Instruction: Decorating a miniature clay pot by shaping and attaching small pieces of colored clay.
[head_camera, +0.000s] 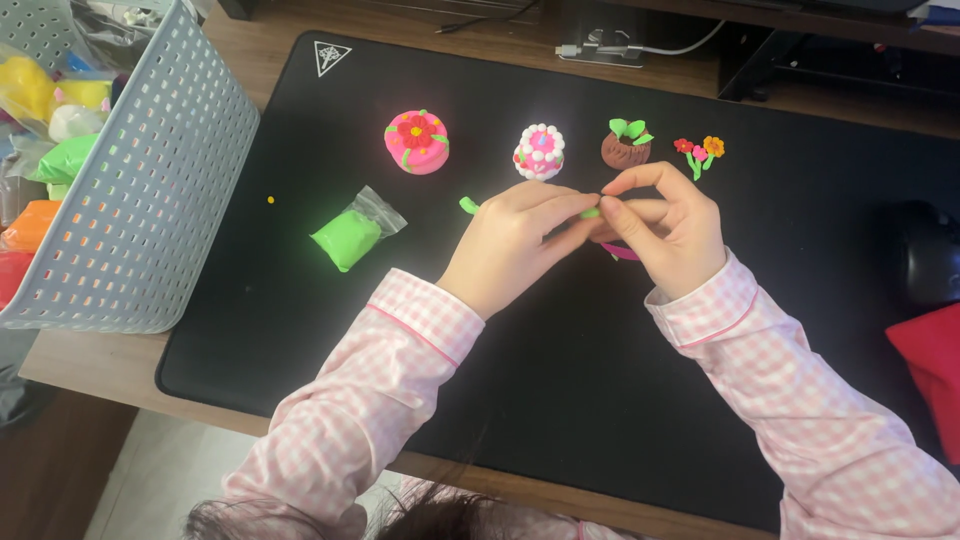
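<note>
Both hands pinch a thin green clay strip (590, 213), left hand (515, 245) w/ right hand (668, 232); roll gently, pink cake (416, 141) at 11 o'clock.

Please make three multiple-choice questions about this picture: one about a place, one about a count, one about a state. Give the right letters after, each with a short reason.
1. Where does the open bag of green clay lie?
A. on the black mat, left of the hands
B. inside the grey basket
C. on the red cloth

2. How many finished clay models stand in the row beyond the hands?
A. two
B. four
C. six

3. What is the state of the two hands?
A. both flat on the mat
B. both pinching one thin green clay strip
C. both empty and apart

Answers: 1 A, the bag rests on the mat between basket and left hand. 2 B, a pink cake, a white beaded cake, a brown pot and small flowers. 3 B, left and right hand meet fingertip to fingertip on the strip.
</note>
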